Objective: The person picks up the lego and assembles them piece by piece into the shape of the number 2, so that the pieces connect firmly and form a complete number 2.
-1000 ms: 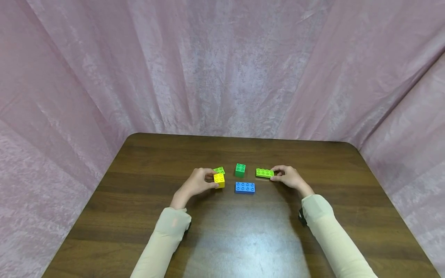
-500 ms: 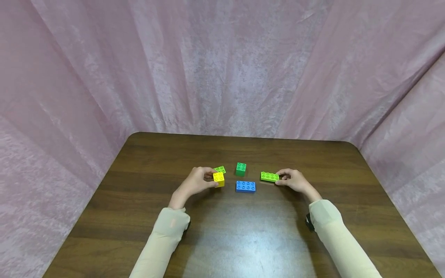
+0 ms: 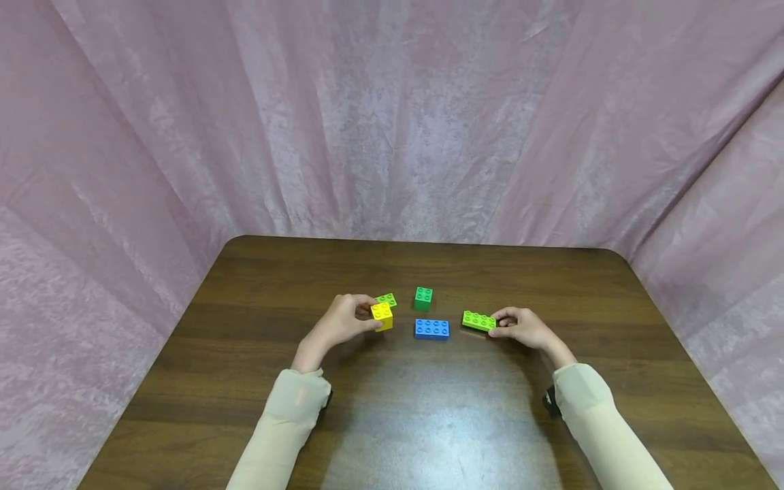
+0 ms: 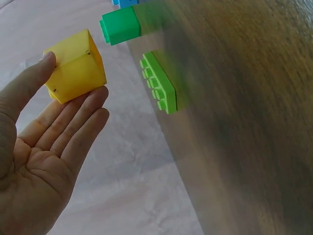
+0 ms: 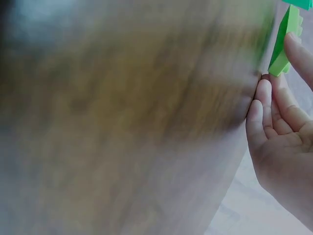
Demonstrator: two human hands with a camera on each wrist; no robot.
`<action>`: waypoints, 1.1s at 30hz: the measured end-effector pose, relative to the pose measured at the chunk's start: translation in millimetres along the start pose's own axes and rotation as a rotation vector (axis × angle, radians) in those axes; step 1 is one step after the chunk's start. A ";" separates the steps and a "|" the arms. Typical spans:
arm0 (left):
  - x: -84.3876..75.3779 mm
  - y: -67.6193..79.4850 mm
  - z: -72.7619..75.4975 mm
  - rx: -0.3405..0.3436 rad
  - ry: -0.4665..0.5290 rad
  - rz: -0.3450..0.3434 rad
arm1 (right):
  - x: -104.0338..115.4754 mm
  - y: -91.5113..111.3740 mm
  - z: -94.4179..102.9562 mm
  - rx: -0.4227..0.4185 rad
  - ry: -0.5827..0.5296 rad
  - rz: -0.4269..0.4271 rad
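My left hand (image 3: 346, 319) pinches a yellow toy brick (image 3: 382, 316) between thumb and fingers. In the left wrist view the yellow brick (image 4: 78, 66) hangs off the table, tilted, its hollow underside partly showing. Just behind it on the table lies a lime green brick (image 3: 386, 299), partly hidden by the hand in the head view. At the right, my right hand (image 3: 523, 327) pinches the end of a long, flat lime green brick (image 3: 479, 320). That brick (image 5: 285, 41) is tilted and slightly raised in the right wrist view.
Between the hands a dark green brick (image 3: 423, 298) stands on the brown wooden table (image 3: 392, 422). A blue brick (image 3: 431, 329) lies nearer, in front of it. Pink curtains (image 3: 392, 122) hang behind the table's far edge and along the sides.
My right hand has moved right and nearer with the long lime green brick, which has turned a little. The left hand has shifted slightly left with the yellow brick, which has turned slightly.
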State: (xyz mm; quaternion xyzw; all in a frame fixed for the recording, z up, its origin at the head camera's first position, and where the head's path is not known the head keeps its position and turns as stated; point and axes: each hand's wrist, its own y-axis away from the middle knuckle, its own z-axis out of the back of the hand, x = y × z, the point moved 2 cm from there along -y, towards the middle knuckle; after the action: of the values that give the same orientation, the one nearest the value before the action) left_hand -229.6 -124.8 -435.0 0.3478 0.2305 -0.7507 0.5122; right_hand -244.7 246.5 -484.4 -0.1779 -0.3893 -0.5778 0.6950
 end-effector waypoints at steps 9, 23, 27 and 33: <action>-5.9 5.0 4.0 -0.004 0.004 -0.009 | 4.7 11.9 -9.3 0.007 -0.052 0.054; -14.0 7.2 4.0 -0.011 0.007 -0.025 | 8.6 17.2 -19.4 0.019 -0.056 0.062; -15.4 7.5 4.0 -0.013 0.009 -0.027 | 11.9 18.7 -21.9 0.029 -0.051 0.061; -17.4 7.4 3.8 -0.013 0.011 -0.025 | 17.9 19.4 -27.5 0.050 -0.041 0.058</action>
State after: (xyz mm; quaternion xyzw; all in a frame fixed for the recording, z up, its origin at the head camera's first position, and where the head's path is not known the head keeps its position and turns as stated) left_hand -219.8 -119.6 -419.3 0.3455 0.2425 -0.7537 0.5037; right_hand -216.7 220.7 -484.5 -0.1835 -0.4123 -0.5437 0.7077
